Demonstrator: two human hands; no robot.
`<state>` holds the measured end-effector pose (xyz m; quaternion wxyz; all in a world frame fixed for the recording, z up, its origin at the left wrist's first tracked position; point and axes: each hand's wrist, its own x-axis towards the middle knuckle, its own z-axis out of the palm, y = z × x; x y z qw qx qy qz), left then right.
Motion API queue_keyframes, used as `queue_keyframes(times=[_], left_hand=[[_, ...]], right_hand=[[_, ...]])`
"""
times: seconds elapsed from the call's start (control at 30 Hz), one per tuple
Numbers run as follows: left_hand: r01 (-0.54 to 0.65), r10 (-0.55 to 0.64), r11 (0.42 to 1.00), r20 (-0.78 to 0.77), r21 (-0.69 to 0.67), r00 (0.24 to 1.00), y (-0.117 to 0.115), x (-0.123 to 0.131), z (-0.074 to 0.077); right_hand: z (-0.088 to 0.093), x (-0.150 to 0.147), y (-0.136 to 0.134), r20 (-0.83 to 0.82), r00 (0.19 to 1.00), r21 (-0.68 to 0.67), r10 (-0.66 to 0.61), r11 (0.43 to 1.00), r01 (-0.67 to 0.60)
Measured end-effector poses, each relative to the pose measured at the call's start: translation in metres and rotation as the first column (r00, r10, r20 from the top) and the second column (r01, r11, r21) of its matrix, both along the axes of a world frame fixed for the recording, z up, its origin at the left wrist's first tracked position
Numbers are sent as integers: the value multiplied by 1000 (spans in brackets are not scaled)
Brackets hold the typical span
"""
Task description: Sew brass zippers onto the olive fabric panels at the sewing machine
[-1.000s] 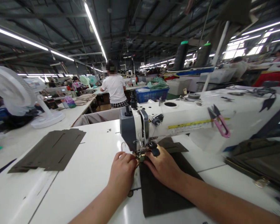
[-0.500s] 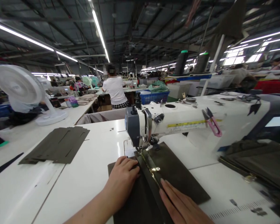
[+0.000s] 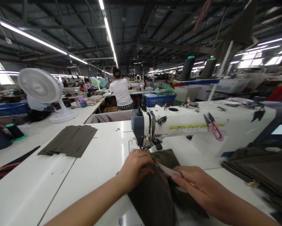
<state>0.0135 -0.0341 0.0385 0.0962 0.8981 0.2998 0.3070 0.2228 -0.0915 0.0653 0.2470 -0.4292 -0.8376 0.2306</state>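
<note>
Dark olive fabric [image 3: 152, 196] lies in front of the white sewing machine [image 3: 188, 121], its edge lifted and folded near the needle area. My left hand [image 3: 137, 168] curls over the fabric's left part, just before the machine's presser foot, fingertips pressed on the cloth. Pinched between thumb and fingers of my right hand [image 3: 192, 182] is the raised fabric edge, where a paler underside shows. The zipper is mostly hidden by the folds and my left hand.
A stack of olive fabric pieces [image 3: 71, 141] lies left on the table. Pink-handled snips [image 3: 215, 127] rest against the machine arm. More olive fabric with a zipper [image 3: 260, 172] sits at the right. A white fan [image 3: 40, 86], thread cones and a person in white [image 3: 121, 91] are beyond.
The flat fabric is now lifted and folded, covering the zipper. My right hand has gone from lying flat to pinching its edge, and my left hand has moved slightly forward. The view has turned left.
</note>
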Motion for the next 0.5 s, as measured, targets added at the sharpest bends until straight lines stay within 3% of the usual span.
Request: queue_keyframes(times=[0.1,0.2,0.27,0.3,0.37,0.43,0.5], left_hand=[[35,-34,999,-67,18,997,5,4,6],[10,-7,999,-97,33,995,10,4,13],[-56,58,998,-61,33,996,13,4,16],[-94,95,995,-37,30,995,13,4,17],[-159,159,987,0,19,987,14,3,18],[-194,193,981,19,13,981,14,1,18],[-204,203,979,47,9,978,13,-1,17]], right_hand=[[10,5,-1,62,997,241,-50,970,34],[3,-9,-19,23,986,612,-168,782,119],[-12,-35,-32,46,994,699,-100,714,39],[-21,-51,-35,75,997,698,-17,715,-40],[-40,-84,-31,48,997,683,56,727,-74],[-54,-101,-15,168,985,490,-29,870,-58],[-63,-95,7,239,959,405,-154,913,46]])
